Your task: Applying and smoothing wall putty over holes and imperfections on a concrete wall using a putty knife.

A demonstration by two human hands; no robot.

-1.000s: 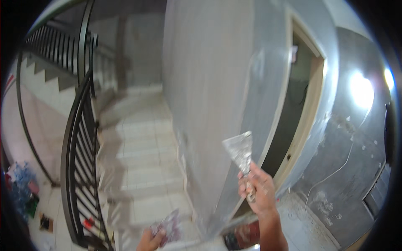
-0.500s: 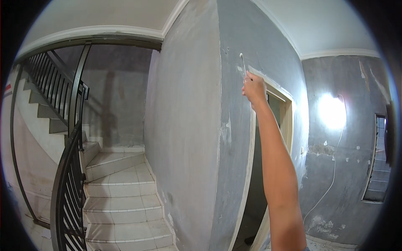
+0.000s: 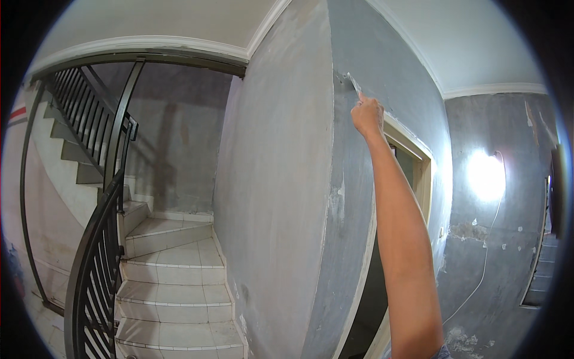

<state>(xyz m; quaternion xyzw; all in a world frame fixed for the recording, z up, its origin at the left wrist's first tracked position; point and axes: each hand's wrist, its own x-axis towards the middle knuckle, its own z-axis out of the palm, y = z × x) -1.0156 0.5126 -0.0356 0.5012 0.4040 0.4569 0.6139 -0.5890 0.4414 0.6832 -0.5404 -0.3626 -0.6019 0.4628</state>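
Note:
My right arm stretches up from the lower edge toward the grey wall [image 3: 382, 66]. At its end my right hand [image 3: 368, 115] is closed around a thin putty knife [image 3: 354, 82], whose handle is mostly hidden in the fingers. The pale blade points up and left, at or very close to the wall, above the left part of a cream door frame [image 3: 406, 133]. Small pits mark the wall just left of the blade. Of my left hand nothing shows.
Left of the wall corner, white tiled stairs [image 3: 173, 293] climb beside a dark metal railing [image 3: 95, 239]. A bright lamp [image 3: 485, 175] with a hanging white cable [image 3: 485, 263] is on the right wall, near a window [image 3: 541, 269]. Several patches of wall are scuffed or peeling.
The view has turned slightly left. My right hand has shifted left along the wall toward the corner, and the putty knife now leans more to the left.

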